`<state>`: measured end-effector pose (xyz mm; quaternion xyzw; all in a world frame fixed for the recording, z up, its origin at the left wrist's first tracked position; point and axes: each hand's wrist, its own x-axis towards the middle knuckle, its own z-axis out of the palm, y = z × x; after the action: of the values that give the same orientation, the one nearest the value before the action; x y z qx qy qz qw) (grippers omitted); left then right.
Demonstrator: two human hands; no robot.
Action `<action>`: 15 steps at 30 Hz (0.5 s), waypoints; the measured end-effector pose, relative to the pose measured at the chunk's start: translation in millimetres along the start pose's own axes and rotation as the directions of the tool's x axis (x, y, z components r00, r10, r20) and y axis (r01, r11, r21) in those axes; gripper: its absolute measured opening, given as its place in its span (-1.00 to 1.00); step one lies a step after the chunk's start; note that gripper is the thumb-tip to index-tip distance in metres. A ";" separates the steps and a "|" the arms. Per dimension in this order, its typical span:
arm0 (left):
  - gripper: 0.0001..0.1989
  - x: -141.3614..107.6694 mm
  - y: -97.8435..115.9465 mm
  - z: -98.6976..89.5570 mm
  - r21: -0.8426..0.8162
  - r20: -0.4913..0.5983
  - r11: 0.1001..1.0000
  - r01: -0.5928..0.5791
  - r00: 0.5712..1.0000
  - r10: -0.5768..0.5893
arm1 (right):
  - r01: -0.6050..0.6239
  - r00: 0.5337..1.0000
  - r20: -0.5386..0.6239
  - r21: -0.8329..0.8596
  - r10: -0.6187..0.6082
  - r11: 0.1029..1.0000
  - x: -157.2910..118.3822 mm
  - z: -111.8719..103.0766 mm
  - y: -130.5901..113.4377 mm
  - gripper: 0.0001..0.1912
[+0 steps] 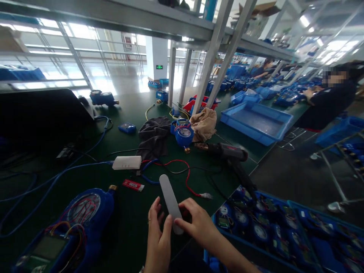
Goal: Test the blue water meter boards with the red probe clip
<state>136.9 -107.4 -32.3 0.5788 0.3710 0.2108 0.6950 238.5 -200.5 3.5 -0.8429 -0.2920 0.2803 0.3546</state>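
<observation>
A long, flat, light-grey bar with rounded ends (168, 194) stands tilted over the near part of the table; its exact kind does not show. My right hand (196, 220) pinches its lower part, thumb across the face and fingers behind the right edge. On the other side, my left hand (159, 231) has its thumb against the bar's left edge, fingers curled upward. Just beyond lie a red packet (133, 185), a white box with a cable (126, 162) and a red cable with a clear plug (189, 175).
At left lies a large blue meter with exposed wires (85, 216). A heat gun (224, 151), a smaller blue meter (183, 134), a dark cloth (155, 134) and a tan cloth (204, 124) lie farther back. Crates of meters (256, 223) stand right; a person (332, 94) is beyond.
</observation>
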 end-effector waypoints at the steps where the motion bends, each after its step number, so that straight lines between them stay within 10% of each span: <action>1: -0.47 0.9 -0.5 -0.2 -0.052 0.000 0.998 0.034 0.999 -0.034 | 0.011 1.000 0.007 0.037 -0.011 0.999 0.1 3.2 -0.7 -0.83; 8: -0.37 8.3 -2.8 -11.3 -0.230 -0.050 0.971 0.069 0.995 -0.083 | -0.020 0.995 0.088 0.673 -0.054 0.740 4.9 28.6 -6.2 -0.56; 15: -0.41 4.7 6.9 -33.0 -0.213 -0.038 0.974 -0.072 0.997 0.065 | -0.056 0.998 0.063 0.765 0.013 0.641 51.7 11.2 -28.6 -0.44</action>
<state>115.8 -80.9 -28.8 0.5097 0.3367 0.2821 0.7398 257.3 -143.4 4.9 -0.6116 -0.1389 0.4058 0.6648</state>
